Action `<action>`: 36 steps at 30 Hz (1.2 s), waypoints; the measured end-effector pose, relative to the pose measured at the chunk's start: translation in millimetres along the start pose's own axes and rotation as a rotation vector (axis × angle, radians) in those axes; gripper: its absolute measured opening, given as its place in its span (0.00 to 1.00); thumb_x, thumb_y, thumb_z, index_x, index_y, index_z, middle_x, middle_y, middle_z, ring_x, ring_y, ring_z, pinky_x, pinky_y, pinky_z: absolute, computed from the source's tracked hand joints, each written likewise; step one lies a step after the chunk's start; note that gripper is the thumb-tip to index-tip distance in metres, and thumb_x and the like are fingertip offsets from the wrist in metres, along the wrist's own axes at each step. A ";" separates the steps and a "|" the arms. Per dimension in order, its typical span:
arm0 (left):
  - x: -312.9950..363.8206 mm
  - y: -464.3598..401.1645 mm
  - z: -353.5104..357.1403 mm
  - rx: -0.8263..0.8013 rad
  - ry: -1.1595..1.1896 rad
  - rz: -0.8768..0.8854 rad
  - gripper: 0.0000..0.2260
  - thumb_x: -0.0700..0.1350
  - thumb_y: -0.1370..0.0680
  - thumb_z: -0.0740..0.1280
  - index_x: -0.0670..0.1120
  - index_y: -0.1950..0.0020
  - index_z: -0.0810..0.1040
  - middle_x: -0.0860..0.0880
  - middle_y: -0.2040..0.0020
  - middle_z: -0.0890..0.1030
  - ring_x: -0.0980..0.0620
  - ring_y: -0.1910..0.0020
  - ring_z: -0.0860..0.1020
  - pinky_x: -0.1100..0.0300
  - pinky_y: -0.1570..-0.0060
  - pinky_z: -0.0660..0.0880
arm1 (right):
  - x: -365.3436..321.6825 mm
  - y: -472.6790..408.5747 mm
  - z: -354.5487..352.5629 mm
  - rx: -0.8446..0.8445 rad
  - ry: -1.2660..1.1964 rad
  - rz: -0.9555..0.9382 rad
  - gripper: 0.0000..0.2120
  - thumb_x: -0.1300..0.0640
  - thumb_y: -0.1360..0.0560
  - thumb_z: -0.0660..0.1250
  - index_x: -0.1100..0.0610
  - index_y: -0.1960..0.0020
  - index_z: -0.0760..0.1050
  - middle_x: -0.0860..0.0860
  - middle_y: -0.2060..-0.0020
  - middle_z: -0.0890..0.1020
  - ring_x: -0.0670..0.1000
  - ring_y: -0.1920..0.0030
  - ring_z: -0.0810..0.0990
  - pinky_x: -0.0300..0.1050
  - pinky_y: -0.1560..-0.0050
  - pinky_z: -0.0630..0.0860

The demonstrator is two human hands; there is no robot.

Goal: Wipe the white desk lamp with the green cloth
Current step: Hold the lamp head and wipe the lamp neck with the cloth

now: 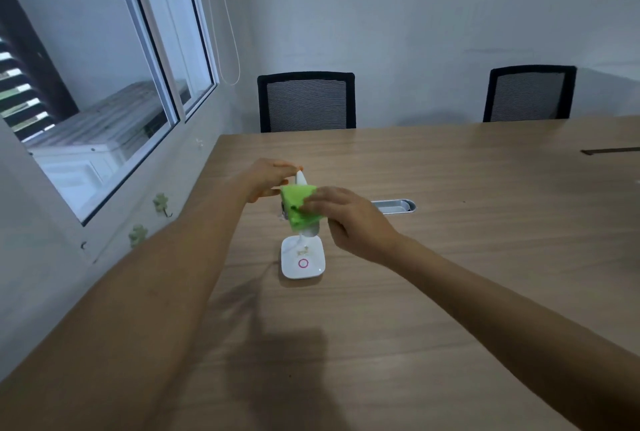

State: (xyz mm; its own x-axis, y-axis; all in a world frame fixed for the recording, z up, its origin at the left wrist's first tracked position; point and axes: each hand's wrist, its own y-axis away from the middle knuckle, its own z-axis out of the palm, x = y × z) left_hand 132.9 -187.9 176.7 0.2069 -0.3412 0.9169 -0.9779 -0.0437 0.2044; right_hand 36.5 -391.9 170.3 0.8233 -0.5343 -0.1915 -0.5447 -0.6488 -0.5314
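The small white plastic desk lamp (303, 259) stands on the wooden table (450, 257). The left hand (268, 179) pinches the lamp's top. The right hand (346, 219) presses the soft green cloth (297, 206) around its head. The lamp looks light and tippy, so hold it steady.

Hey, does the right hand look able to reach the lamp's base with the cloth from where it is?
Probably yes. The right hand presses the cloth on the lamp head, and the base sits just below and nearer, uncovered. The left hand holds the lamp's tip on the far side, out of the way.
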 end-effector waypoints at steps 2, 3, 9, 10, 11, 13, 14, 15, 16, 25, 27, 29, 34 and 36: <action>-0.5 0.1 -0.6 0.001 -0.003 -0.006 0.18 0.50 0.25 0.69 0.46 0.37 0.79 0.50 0.36 0.78 0.50 0.38 0.75 0.57 0.43 0.73 | -12.2 14.8 -6.5 -0.031 0.075 -0.170 0.21 0.66 0.32 0.53 0.60 0.49 0.81 0.56 0.50 0.85 0.59 0.45 0.81 0.55 0.46 0.80; -0.7 0.2 -0.5 0.001 -0.002 -0.006 0.18 0.50 0.25 0.69 0.46 0.37 0.78 0.50 0.35 0.77 0.49 0.37 0.75 0.57 0.42 0.73 | -14.5 19.2 -10.6 -0.028 0.119 -0.237 0.19 0.66 0.32 0.54 0.60 0.50 0.81 0.55 0.50 0.85 0.58 0.45 0.81 0.54 0.46 0.79; -2.5 -1.5 1.9 0.021 0.048 -0.008 0.14 0.47 0.25 0.69 0.47 0.41 0.80 0.48 0.40 0.80 0.49 0.40 0.77 0.53 0.37 0.73 | 10.2 -25.2 -17.5 0.070 0.188 -0.024 0.22 0.64 0.33 0.51 0.59 0.51 0.82 0.56 0.54 0.86 0.60 0.52 0.83 0.57 0.55 0.80; -2.4 -0.7 1.7 0.023 0.056 -0.011 0.13 0.46 0.25 0.68 0.48 0.41 0.80 0.48 0.42 0.80 0.49 0.40 0.77 0.53 0.37 0.73 | 12.2 -32.7 -15.5 0.039 0.186 0.012 0.23 0.62 0.34 0.50 0.59 0.51 0.82 0.57 0.54 0.86 0.61 0.53 0.83 0.58 0.56 0.80; -2.8 -0.7 1.3 0.022 0.065 -0.013 0.12 0.45 0.24 0.68 0.48 0.42 0.80 0.48 0.43 0.80 0.49 0.41 0.77 0.53 0.38 0.74 | 12.7 -37.4 -12.8 -0.004 0.179 0.031 0.24 0.61 0.34 0.49 0.59 0.51 0.82 0.57 0.55 0.86 0.61 0.54 0.83 0.58 0.57 0.80; -4.0 0.7 0.3 0.005 0.082 -0.014 0.12 0.45 0.25 0.69 0.47 0.41 0.81 0.49 0.44 0.80 0.50 0.44 0.77 0.57 0.46 0.76 | 6.4 -37.5 -10.0 -0.068 0.164 0.020 0.24 0.60 0.35 0.49 0.59 0.53 0.82 0.57 0.57 0.86 0.61 0.56 0.83 0.56 0.59 0.81; -5.0 0.7 0.7 -0.003 0.093 -0.014 0.14 0.46 0.25 0.70 0.46 0.41 0.81 0.49 0.43 0.81 0.51 0.45 0.77 0.59 0.50 0.76 | 0.7 -32.5 -10.3 -0.096 0.159 -0.016 0.23 0.60 0.35 0.50 0.59 0.54 0.83 0.57 0.58 0.86 0.61 0.57 0.83 0.55 0.60 0.81; -5.8 0.5 0.9 -0.005 0.099 -0.016 0.15 0.47 0.26 0.71 0.45 0.40 0.80 0.49 0.41 0.80 0.51 0.45 0.77 0.60 0.51 0.75 | -5.6 -23.6 -11.6 -0.126 0.159 -0.071 0.22 0.60 0.35 0.51 0.58 0.55 0.83 0.56 0.59 0.86 0.60 0.57 0.83 0.54 0.59 0.81; -6.4 -0.2 1.0 -0.001 0.098 -0.016 0.16 0.47 0.27 0.71 0.45 0.40 0.80 0.50 0.40 0.80 0.51 0.44 0.77 0.60 0.49 0.74 | -11.9 -12.5 -13.0 -0.151 0.164 -0.138 0.21 0.61 0.35 0.52 0.57 0.55 0.82 0.54 0.58 0.86 0.59 0.55 0.83 0.53 0.55 0.80; -2.4 -3.8 2.8 0.018 0.069 -0.015 0.16 0.48 0.27 0.71 0.45 0.41 0.80 0.48 0.38 0.80 0.48 0.38 0.77 0.55 0.39 0.74 | 9.9 1.1 -13.5 0.125 0.020 0.044 0.22 0.69 0.32 0.52 0.63 0.45 0.79 0.60 0.48 0.83 0.60 0.47 0.81 0.56 0.48 0.80; -2.0 -4.3 4.1 0.010 0.049 -0.010 0.17 0.48 0.27 0.71 0.44 0.40 0.80 0.48 0.39 0.80 0.48 0.39 0.77 0.55 0.40 0.73 | 15.3 -5.1 -5.9 0.071 -0.014 0.127 0.25 0.66 0.32 0.49 0.62 0.43 0.78 0.60 0.45 0.82 0.61 0.45 0.80 0.58 0.49 0.81; -1.7 -4.6 3.9 0.011 0.039 -0.001 0.13 0.47 0.26 0.70 0.45 0.42 0.81 0.48 0.40 0.80 0.48 0.40 0.77 0.54 0.37 0.73 | 11.8 0.6 1.9 0.005 -0.035 0.112 0.26 0.65 0.32 0.48 0.61 0.41 0.77 0.59 0.43 0.81 0.60 0.42 0.79 0.58 0.46 0.80; -2.6 -2.5 0.6 0.021 0.011 -0.011 0.16 0.49 0.27 0.71 0.45 0.41 0.81 0.50 0.38 0.79 0.49 0.39 0.77 0.56 0.42 0.74 | -12.0 56.1 6.8 0.017 0.044 -0.140 0.19 0.65 0.24 0.52 0.59 0.39 0.75 0.55 0.40 0.81 0.57 0.36 0.76 0.48 0.35 0.72; -1.1 0.0 1.8 0.013 0.020 -0.013 0.17 0.49 0.26 0.71 0.45 0.39 0.80 0.50 0.38 0.79 0.50 0.40 0.77 0.58 0.44 0.73 | -8.0 68.1 4.3 0.085 0.091 -0.214 0.19 0.64 0.22 0.50 0.60 0.39 0.76 0.56 0.41 0.81 0.56 0.37 0.76 0.47 0.35 0.72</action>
State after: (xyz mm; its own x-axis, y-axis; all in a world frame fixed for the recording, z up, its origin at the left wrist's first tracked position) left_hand 132.6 -189.2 175.2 0.2204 -0.3213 0.9210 -0.9753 -0.0600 0.2124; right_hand -6.5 -429.5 132.1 0.8985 -0.4390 0.0064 -0.3408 -0.7065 -0.6202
